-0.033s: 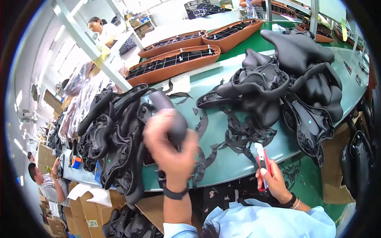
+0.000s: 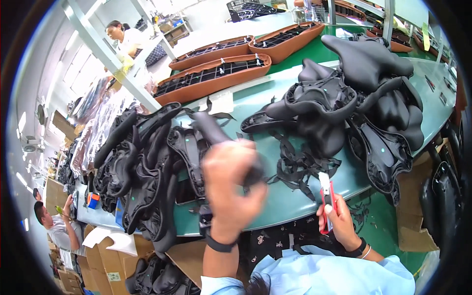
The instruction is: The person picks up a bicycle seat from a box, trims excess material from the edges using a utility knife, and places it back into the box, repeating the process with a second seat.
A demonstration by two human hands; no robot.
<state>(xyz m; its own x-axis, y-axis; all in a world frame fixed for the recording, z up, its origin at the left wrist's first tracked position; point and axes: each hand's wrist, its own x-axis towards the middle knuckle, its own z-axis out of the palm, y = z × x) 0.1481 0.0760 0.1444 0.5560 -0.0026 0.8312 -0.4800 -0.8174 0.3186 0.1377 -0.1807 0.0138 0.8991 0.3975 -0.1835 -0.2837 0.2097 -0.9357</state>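
Note:
My left hand (image 2: 228, 187), smeared by motion, has its fingers wrapped round a smooth black bicycle saddle (image 2: 209, 129). The saddle slants over the table, and the hand hides part of it. In my right hand (image 2: 341, 223) is a red utility knife (image 2: 326, 197), its pale tip pointing away from me near the table's front edge. Thin black trimmed strips (image 2: 295, 167) lie in a tangle between the hands. To the left is a heap of black saddles (image 2: 140, 182), several with undersides up. A second heap of saddles (image 2: 319, 103) sits at the right.
Long brown padded seats (image 2: 211, 76) with black ribbed undersides lie along the far side of the green table (image 2: 275, 216). A metal post (image 2: 105, 54) rises at the left. Cardboard boxes (image 2: 105, 258) stand below the table. Other people (image 2: 125, 42) are at the far left.
My left hand and the saddle have moved right, uncovering an upturned saddle on the left heap's edge. My right hand with the knife has hardly moved.

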